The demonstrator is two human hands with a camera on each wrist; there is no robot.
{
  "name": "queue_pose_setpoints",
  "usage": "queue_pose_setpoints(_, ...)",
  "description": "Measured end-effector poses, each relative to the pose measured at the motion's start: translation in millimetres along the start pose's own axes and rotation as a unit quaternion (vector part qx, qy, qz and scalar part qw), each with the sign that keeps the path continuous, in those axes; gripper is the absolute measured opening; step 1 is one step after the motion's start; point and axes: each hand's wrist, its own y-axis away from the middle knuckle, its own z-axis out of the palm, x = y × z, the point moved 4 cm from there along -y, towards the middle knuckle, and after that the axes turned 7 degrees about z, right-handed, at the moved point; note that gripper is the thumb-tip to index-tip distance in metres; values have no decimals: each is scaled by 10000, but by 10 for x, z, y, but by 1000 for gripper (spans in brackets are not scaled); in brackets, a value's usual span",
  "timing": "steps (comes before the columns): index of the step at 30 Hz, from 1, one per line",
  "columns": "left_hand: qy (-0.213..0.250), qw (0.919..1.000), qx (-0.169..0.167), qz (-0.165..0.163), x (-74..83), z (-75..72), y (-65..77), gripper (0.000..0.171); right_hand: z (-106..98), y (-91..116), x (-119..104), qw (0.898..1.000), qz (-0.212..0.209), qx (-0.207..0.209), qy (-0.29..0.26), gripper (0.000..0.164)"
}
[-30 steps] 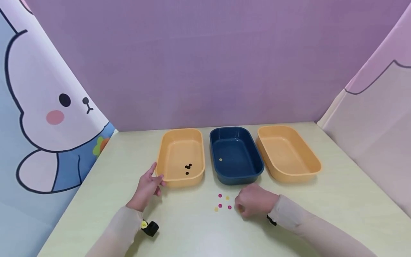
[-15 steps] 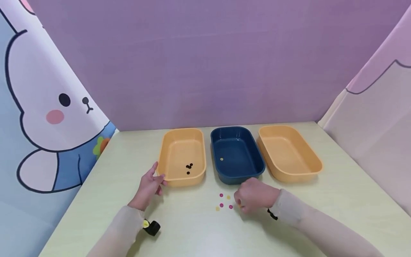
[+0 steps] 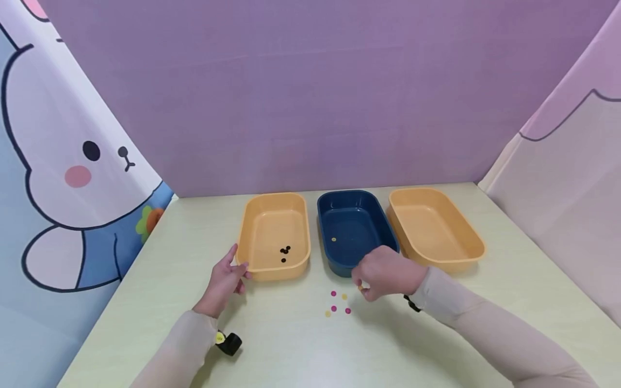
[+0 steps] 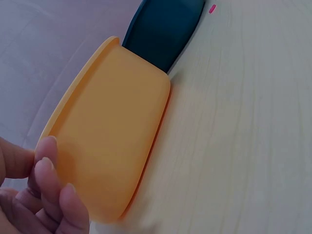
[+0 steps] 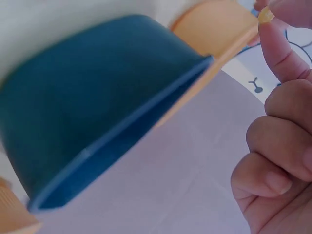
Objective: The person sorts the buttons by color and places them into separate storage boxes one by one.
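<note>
With thumb and fingers at its near-left corner, my left hand [image 3: 223,283] grips the rim of the left orange tray [image 4: 107,122]. Several small black buttons [image 3: 283,251] lie inside that tray. My right hand [image 3: 386,273] pinches a small yellow button [image 5: 266,15] between thumb and index finger, the other fingers curled in. It is raised over the near edge of the blue tray [image 3: 356,218], which holds one yellow button [image 3: 333,239]. On the table just left of the right hand lie several loose pink buttons [image 3: 333,309] and yellow buttons [image 3: 344,297].
A second orange tray [image 3: 436,226] with a bare floor stands at the right, close beside the blue one. All three trays form a row on the pale table [image 3: 291,350]. A purple cloth backdrop [image 3: 310,97] rises behind them.
My right hand has lifted from the table and moved away from me toward the blue tray, carrying the yellow button. The left hand has stayed on the orange tray's rim.
</note>
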Motion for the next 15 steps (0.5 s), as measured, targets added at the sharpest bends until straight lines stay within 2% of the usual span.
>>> queue_pose_setpoints(12, 19, 10000, -50, 72, -10, -8, 17, 67, -312, 43, 61, 9944, -105, 969, 402, 11)
queue_pose_setpoints(15, 20, 9999, -67, 103, -9, 2, 9, 67, -340, 45, 63, 9936, -104, 1049, 394, 12)
